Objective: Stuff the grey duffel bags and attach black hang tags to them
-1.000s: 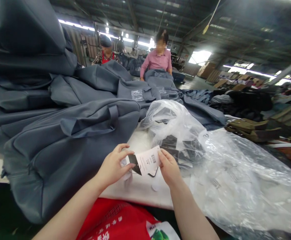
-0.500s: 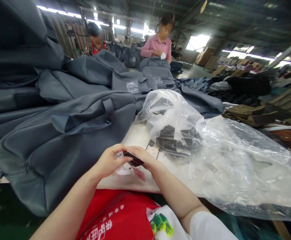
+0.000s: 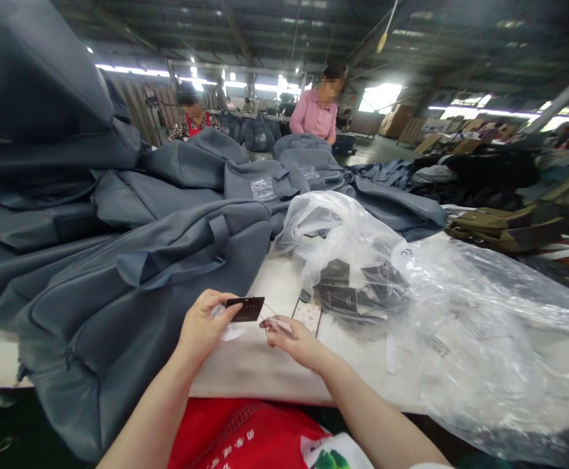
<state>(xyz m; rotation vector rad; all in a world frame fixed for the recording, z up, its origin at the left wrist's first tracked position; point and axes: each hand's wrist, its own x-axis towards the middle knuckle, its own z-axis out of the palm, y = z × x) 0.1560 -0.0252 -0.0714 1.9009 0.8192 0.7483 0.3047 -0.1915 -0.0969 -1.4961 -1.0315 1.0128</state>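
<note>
Between thumb and fingers, my left hand [image 3: 204,326] holds a small black card tag [image 3: 249,309] over the white tabletop [image 3: 274,371]; a bit of clear plastic shows by the same hand. My right hand [image 3: 294,339] is just to the right, its fingers pinched on a thin dark string [image 3: 268,312] that runs to the tag. A large grey-blue bag [image 3: 167,299] with a strap handle lies left of my hands. Behind my right hand is a patterned card or phone [image 3: 307,315], next to a clear plastic bag [image 3: 343,228] with black tags inside.
More grey-blue bags [image 3: 191,159] are piled at the left and back. Clear plastic sheeting [image 3: 480,339] covers the table's right side. Olive bags [image 3: 494,225] lie farther right. Two people stand behind the pile, one in a pink shirt [image 3: 313,116].
My hands have moved apart, with the string now stretched between them. The black tag has turned flatter to view. A pink tag below my hands is out of sight. The view has tilted up slightly.
</note>
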